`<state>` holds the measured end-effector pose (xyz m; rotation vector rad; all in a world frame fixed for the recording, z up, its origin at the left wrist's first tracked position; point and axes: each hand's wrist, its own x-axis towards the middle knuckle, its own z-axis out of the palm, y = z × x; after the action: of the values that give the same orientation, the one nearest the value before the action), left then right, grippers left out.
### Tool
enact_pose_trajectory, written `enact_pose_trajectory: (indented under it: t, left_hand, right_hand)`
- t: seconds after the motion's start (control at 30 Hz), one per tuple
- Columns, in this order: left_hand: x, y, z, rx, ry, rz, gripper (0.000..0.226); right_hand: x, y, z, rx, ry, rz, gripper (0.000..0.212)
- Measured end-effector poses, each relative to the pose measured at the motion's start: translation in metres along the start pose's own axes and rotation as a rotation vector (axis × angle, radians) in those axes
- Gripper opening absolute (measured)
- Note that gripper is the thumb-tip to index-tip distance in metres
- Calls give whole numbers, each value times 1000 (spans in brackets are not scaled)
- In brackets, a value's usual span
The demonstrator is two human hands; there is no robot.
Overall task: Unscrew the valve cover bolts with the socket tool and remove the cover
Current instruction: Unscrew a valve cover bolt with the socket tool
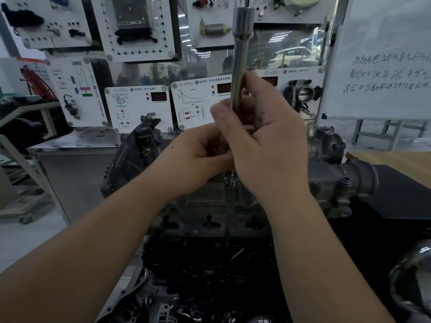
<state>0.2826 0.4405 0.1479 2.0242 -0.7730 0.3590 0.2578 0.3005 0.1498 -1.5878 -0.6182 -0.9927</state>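
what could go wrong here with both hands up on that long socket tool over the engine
1. The socket tool stands tall, and the right hand grips only its lower shaft; a tilt might slip it off the bolt.
2. The left hand pinches low by the bolt, so a slip could nip fingers.
3. A freed bolt could drop into the open engine below.

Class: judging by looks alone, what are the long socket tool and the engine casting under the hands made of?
Socket tool: apparently polished or plated steel, since it is bright, smooth and reflective. Engine casting: probably cast aluminium, since it is dull grey, matte and slightly rough.
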Motion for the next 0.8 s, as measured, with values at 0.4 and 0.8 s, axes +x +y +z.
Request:
enact_pose_trajectory:
  t: [0.4,0.8]
  left_hand:
    - [0,0,-2,-21,23,7,30]
    - [0,-2,-3,37,-24,14,32]
  right_hand:
    - [-2,-1,2,-15,8,-22,39]
    - [-2,-4,1,-65,24,-40,45]
